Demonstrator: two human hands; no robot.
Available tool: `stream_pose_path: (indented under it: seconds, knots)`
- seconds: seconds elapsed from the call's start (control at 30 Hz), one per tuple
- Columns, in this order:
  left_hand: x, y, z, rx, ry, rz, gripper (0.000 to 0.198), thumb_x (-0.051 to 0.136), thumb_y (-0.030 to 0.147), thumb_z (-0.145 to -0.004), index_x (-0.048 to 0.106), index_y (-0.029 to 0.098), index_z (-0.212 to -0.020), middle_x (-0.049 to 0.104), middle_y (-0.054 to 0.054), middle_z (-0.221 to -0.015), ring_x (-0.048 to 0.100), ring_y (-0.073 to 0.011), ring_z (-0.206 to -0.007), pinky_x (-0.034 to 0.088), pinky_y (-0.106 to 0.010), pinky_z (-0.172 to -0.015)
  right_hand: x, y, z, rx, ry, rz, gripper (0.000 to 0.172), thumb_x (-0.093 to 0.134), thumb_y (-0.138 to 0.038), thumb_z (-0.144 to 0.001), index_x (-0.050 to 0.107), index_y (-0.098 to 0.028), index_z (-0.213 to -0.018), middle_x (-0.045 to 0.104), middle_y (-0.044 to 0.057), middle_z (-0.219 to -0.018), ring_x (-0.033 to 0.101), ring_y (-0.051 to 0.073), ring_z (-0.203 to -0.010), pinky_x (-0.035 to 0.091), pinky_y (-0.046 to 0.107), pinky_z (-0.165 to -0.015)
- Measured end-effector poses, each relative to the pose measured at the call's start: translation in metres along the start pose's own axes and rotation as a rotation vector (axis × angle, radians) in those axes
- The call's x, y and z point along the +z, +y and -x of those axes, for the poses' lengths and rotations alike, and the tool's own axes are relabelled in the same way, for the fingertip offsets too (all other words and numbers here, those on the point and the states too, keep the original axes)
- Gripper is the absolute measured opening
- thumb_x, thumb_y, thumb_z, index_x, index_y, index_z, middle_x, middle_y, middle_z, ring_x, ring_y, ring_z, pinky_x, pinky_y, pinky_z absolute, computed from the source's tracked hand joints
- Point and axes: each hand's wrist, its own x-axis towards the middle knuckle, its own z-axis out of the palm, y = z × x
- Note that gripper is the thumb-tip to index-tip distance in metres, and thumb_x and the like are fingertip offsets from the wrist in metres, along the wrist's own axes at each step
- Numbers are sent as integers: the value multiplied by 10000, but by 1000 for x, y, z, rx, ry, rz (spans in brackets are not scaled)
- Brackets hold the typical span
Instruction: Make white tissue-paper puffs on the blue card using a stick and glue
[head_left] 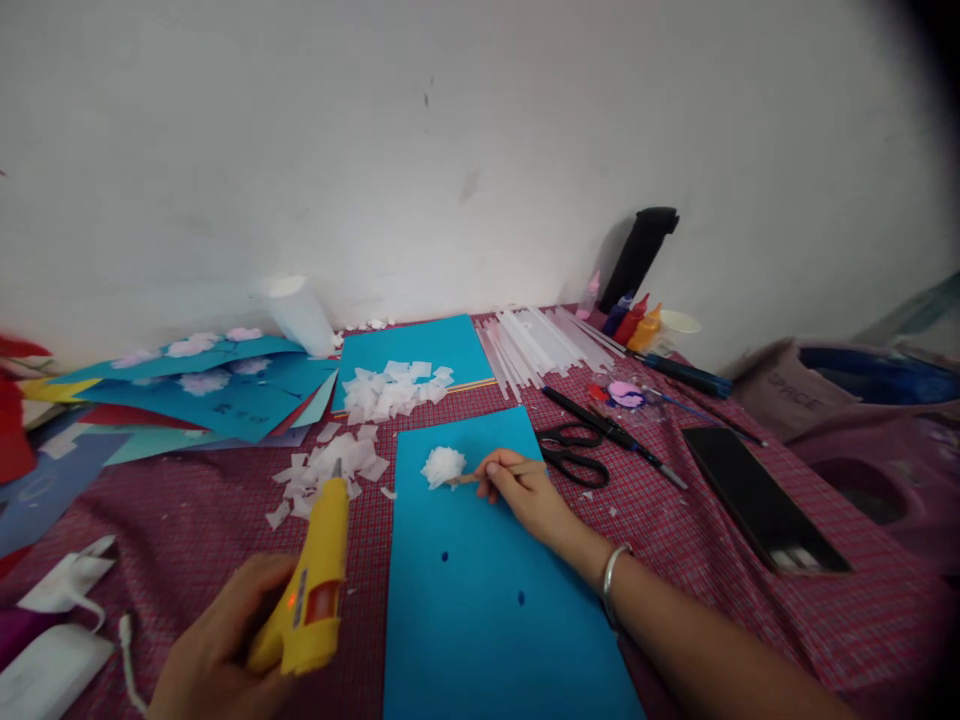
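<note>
Grips a yellow plastic hot-glue gun point(311, 590) in the left hand point(217, 650) at the lower left, nozzle aimed away over the red checked tablecloth point(675, 540), close to a scatter of small white paper squares point(330, 470). Pinches a thin wooden stick point(469, 478) in the right hand point(525, 490), tip touching a crumpled white tissue tuft point(443, 466) lying near the top edge of a tall bright-blue card sheet point(480, 600). Shows black-handled scissors point(574, 450) just right of that sheet, a bundle of white plastic sticks point(540, 345) farther back by the wall, and a flat black rectangular slab point(757, 500) well to the right.
</note>
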Motion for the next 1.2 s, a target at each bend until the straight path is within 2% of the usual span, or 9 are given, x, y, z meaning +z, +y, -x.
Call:
stream_pose_path:
  seconds: [0.13,0.2,0.27,0.43,0.57,0.67,0.8,0.97,1.2]
  knots:
    - [-8,28,-23,171,-278,-11,169,539,171,-742,571,218,-901,638,1,-772,614,-144,-635,478,-206,-565,-1,-3,0,9,-1,-8,218,471,-333,-881,586,-190,-763,606,0,-661,533,133,-582,421,257,-568]
    - [-11,36,-37,260,-438,-128,197,526,121,-730,625,215,-871,660,-18,-809,632,-161,-688,490,-234,-627,-1,-3,0,16,2,-13,220,470,-337,-881,587,-190,-767,607,1,-660,536,134,-582,427,259,-569]
    - [-13,39,-47,306,-516,-293,252,521,89,-742,663,229,-897,684,-31,-865,653,-194,-766,499,-286,-701,-1,-2,-1,21,3,-18,225,466,-340,-880,588,-189,-766,607,3,-659,536,134,-576,426,259,-562]
    - [-6,32,-59,432,-466,-436,319,509,73,-798,654,216,-1043,680,-72,-1122,643,-254,-987,484,-365,-808,-2,-1,-1,31,16,-29,227,461,-352,-881,581,-191,-774,604,3,-657,537,133,-571,426,260,-559]
    - [-2,29,-67,435,-583,-266,121,544,166,-830,641,213,-884,693,-12,-878,641,-183,-797,458,-281,-706,-3,-3,0,54,23,-45,221,469,-350,-874,567,-193,-754,595,0,-633,547,139,-579,434,268,-573]
    - [-2,26,-77,394,-631,-171,127,505,199,-863,584,201,-764,627,17,-746,570,-138,-665,401,-245,-617,-3,-5,1,67,-3,-20,221,460,-319,-875,564,-190,-729,593,4,-626,554,144,-600,435,272,-592]
    - [2,16,-86,395,-584,-154,197,431,269,-904,544,186,-765,598,-5,-761,525,-143,-672,377,-255,-622,-3,-7,3,67,-48,55,223,450,-294,-896,588,-185,-759,631,20,-690,563,145,-638,442,273,-617]
    - [18,4,-81,398,-461,-182,171,473,202,-840,507,182,-673,565,-5,-687,511,-144,-610,348,-263,-573,-2,-7,3,69,-36,96,225,449,-319,-917,600,-193,-808,655,24,-746,555,138,-626,441,266,-610]
    - [20,8,-80,476,-422,-190,135,525,189,-808,516,186,-673,569,-8,-661,513,-153,-574,335,-266,-531,-3,-10,2,94,-17,44,226,465,-347,-901,597,-188,-810,650,22,-717,550,140,-611,438,267,-599]
